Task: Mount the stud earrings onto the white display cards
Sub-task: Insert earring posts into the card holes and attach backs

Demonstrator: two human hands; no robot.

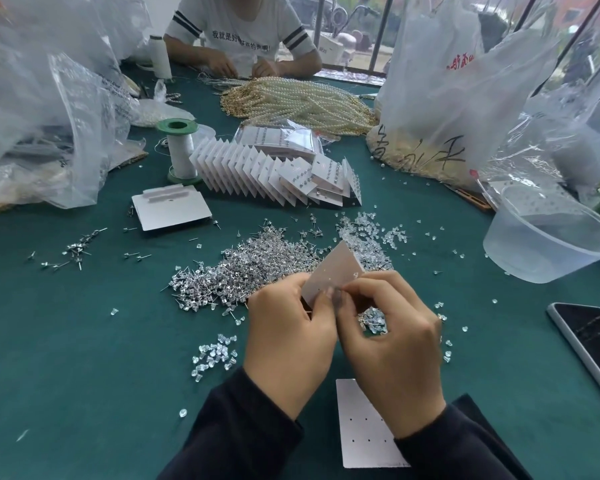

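Two hands in dark sleeves work above the middle of a green table [84, 341], seen from above.

The left hand [288, 334] grips a white card [336, 268] by its lower left corner, fingers curled round the edge. The card is lifted off the table and tilted, one corner pointing up and away. The right hand [392, 344] pinches the card's lower edge between thumb and forefinger. Whether a stud sits between those fingertips is too small to tell.

Just behind the hands, a wide heap of silver studs [243, 271] lies at the table's centre. A scatter of clear backs [364, 233] lies to its right, and a smaller cluster of backs [215, 355] lies left of the left wrist. A blank card [364, 427] with small holes lies flat at the near edge, partly under the right wrist.

Further back, a row of filled cards [274, 171] leans like fallen dominoes, with a flat stack of cards [172, 211] to its left and a green-capped spool [180, 147] behind that stack. Pearl strands [298, 98] are heaped toward the far edge.

A clear tub [548, 237] sits at the right edge, with a phone [593, 341] nearer on the same side. Plastic bags [42, 98] crowd the left and right far corners. Another person [243, 32] sits at the far edge, hands on the table.
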